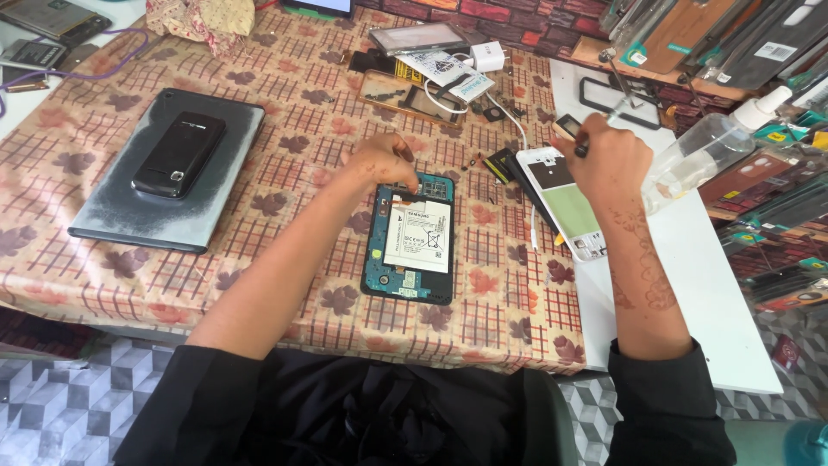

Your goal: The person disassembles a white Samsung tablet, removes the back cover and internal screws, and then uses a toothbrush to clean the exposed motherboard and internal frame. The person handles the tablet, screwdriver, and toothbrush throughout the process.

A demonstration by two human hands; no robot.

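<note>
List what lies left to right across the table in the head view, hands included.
Grey tablet with a black phone on it → left hand touching the top of the opened tablet → white phone frame → right hand holding a screwdriver → clear bottle.

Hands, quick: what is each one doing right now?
Left hand: fingers curled, tips at the top edge of the opened tablet; no clear grasp visible.
Right hand: closed around a thin tool, raised above the white phone frame.
</note>
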